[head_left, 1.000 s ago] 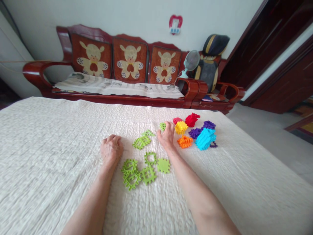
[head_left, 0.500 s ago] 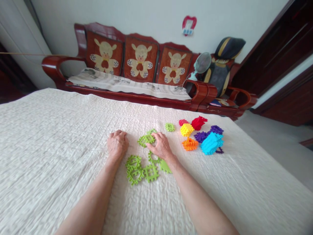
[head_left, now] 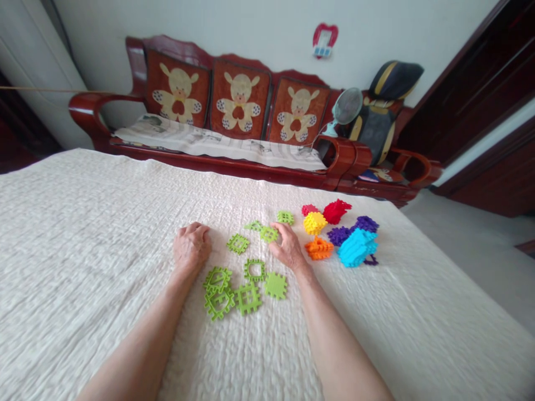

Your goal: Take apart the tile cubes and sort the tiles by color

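Note:
My left hand (head_left: pixel 192 245) rests on the white quilted cover, its fingers curled into a loose fist, and nothing shows in it. With thumb and fingers, my right hand (head_left: pixel 289 248) pinches a light green interlocking tile (head_left: pixel 268 234) with notched edges. Just beyond lies a narrow green piece (head_left: pixel 253 225), partly overlapped by the pinched one. Between my hands is a separate green tile (head_left: pixel 238 243). Nearer me are a tile with a round hole (head_left: pixel 254 270), a solid tile (head_left: pixel 276 285), a window-like tile (head_left: pixel 248 298) and two touching frame tiles (head_left: pixel 219 302).
Right of my right hand stand tile stacks: orange (head_left: pixel 319 249), yellow (head_left: pixel 315 223), red (head_left: pixel 336 211), purple (head_left: pixel 366 224) and light blue (head_left: pixel 358 248). Another green tile (head_left: pixel 285 217) lies beyond that hand. A wooden sofa (head_left: pixel 217 161) and a fan (head_left: pixel 348 106) stand behind the covered surface.
My right hand has shifted right with a green tile, off the tile that now lies apart between my hands. The solid tile is now uncovered. My left hand stays curled.

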